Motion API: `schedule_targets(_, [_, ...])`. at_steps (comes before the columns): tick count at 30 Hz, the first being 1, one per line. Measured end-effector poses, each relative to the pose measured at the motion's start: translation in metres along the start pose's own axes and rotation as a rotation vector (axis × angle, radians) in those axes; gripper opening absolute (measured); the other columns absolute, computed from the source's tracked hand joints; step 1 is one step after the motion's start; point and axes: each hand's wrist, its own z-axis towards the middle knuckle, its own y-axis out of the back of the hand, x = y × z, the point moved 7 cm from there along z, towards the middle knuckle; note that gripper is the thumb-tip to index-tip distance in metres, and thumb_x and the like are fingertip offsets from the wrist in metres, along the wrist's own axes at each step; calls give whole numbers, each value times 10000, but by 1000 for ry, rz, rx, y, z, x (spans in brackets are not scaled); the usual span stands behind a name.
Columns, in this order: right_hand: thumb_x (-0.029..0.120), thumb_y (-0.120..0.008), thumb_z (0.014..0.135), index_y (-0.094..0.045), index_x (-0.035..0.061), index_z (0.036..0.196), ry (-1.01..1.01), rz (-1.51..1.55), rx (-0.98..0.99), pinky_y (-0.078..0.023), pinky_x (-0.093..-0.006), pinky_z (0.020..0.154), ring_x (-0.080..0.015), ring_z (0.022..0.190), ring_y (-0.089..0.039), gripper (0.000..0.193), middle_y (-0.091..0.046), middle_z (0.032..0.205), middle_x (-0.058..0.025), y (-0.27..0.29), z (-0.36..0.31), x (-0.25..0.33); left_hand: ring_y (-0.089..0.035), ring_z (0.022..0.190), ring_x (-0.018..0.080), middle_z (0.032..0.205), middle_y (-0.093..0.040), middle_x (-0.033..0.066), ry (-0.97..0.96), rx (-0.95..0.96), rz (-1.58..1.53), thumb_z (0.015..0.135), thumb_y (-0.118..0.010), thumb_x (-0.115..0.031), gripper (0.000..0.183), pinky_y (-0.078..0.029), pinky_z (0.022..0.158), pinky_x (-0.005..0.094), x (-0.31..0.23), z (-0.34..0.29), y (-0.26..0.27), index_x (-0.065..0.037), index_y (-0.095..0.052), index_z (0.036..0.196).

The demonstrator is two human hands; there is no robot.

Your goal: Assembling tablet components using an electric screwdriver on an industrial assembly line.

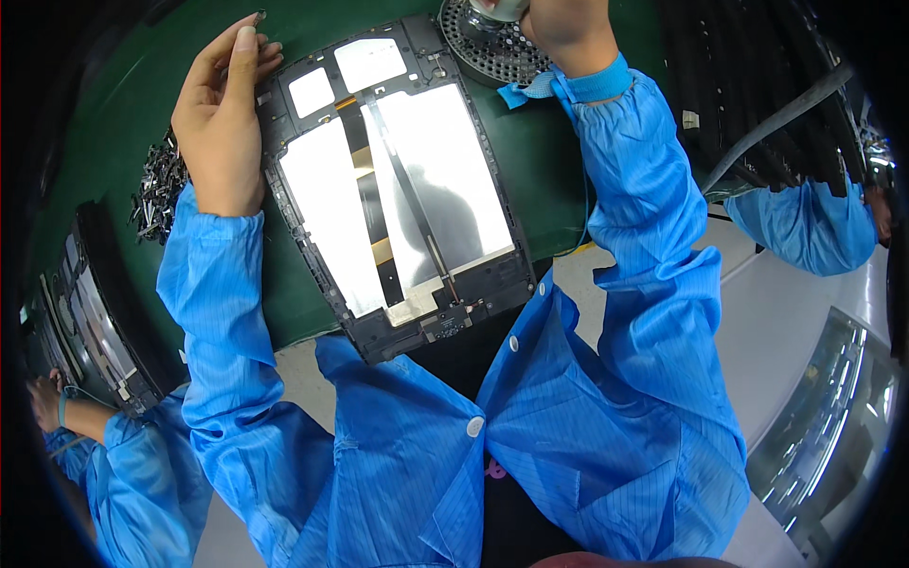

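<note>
The left hand point(222, 123), thumb and fingers drawn together (on what, I cannot tell), is beside the tablet-like panel point(450, 194), which lies on the green mat point(559, 204), overhanging its near edge. The right hand point(573, 33), partly cropped, curls beside a white-topped object point(500, 8) at the perforated disc point(516, 57); its grip is unclear. Small black parts point(156, 194) lie heaped left of the left wrist.

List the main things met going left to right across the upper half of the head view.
Pile of small black parts, left hand, flat panel with silvery areas, perforated round dish, right hand, another person's blue sleeve.
</note>
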Motion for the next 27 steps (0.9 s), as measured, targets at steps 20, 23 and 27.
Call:
schedule_targets(20, [105, -584, 920, -633, -44, 872, -24, -24, -5, -425, -254, 404, -115, 462, -546, 165, -671, 768, -113, 1, -3, 2, -660, 937, 136, 1021, -698, 86, -44, -53, 72, 997, -624, -257, 331, -529, 876, 265, -6, -1, -11, -35, -662, 1240])
schedule_targets(23, [110, -585, 922, -630, -47, 876, -27, -18, -6, -427, -254, 405, -117, 462, -546, 169, -669, 767, -115, 1, -3, 1, -658, 926, 127, 991, -704, 80, -10, -44, 113, 997, -624, -259, 330, -527, 868, 259, 1, 3, -8, -34, -665, 1235])
schedule_targets(27, [100, -583, 922, -623, -58, 894, -37, -27, -32, -427, -253, 404, -123, 456, -543, 166, -668, 766, -119, 5, -3, 1, -658, 927, 125, 996, -703, 77, -37, -45, 74, 996, -626, -260, 330, -525, 864, 254, -4, 0, -14, -33, -666, 1233])
